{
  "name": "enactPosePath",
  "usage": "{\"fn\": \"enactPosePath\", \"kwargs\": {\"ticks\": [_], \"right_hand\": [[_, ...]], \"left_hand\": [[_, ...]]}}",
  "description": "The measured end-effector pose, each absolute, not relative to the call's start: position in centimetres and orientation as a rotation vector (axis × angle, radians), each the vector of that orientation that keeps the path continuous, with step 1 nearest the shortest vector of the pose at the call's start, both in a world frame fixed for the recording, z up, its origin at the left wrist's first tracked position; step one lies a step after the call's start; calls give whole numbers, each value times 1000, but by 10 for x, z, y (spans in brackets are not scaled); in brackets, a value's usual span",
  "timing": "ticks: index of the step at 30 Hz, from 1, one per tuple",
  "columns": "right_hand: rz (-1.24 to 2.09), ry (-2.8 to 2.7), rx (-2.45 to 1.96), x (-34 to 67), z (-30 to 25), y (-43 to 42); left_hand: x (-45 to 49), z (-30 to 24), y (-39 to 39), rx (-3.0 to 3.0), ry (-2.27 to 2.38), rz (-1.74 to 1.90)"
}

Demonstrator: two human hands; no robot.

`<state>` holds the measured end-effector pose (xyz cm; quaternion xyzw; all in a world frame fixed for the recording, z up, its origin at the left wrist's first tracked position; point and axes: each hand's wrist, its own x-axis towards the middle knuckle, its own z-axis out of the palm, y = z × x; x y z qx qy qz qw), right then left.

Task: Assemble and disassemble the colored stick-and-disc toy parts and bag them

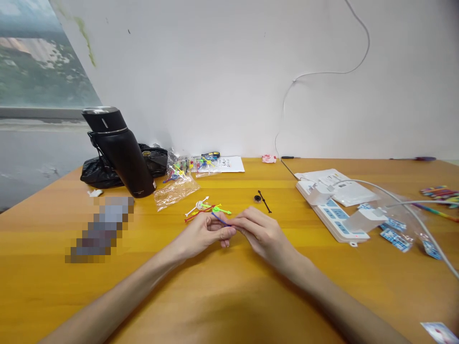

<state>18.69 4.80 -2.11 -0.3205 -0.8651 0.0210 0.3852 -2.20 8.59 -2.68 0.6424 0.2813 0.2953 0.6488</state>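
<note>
Above the near-middle of the desk (229, 291), I have both hands brought close together on one thin blue piece (220, 220). My left hand (208, 231) pinches it between thumb and fingers, its free end poking up past the knuckles, while my right hand (261, 230) has its fingertips closed at the other end; its thumb is hidden from me. Just beyond my left hand I see a loose cluster of arrow-tipped pieces: a white one (199, 205), a bright green one (222, 210), and some red and yellow partly overlapping. Past my right hand lie a small black disc (257, 198) and, just beside it, a black double-ended arrow (264, 201). Farther left, a black bottle (124, 162) stands before a black plastic bag (100, 174), near a clear bag (177, 191) with more coloured pieces. Over on the right sits a white power strip (332, 215), two chargers plugged in, near some blue-and-white packets (396, 239). A pixelated patch (102, 229) on the left I cannot make out.
</note>
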Motion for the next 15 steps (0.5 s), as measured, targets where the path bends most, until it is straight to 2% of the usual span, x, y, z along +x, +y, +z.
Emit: {"fn": "enactPosePath", "kwargs": {"ticks": [5,11,15], "right_hand": [[62,-2115,-873,184,-25,49],[441,-1821,-1014,178,-18,48],[599,-1826,-1098,171,-13,41]], "left_hand": [[-15,-22,81,1466,690,766],[-11,-22,79,1422,780,995],[-19,-20,77,1791,904,1031]]}}
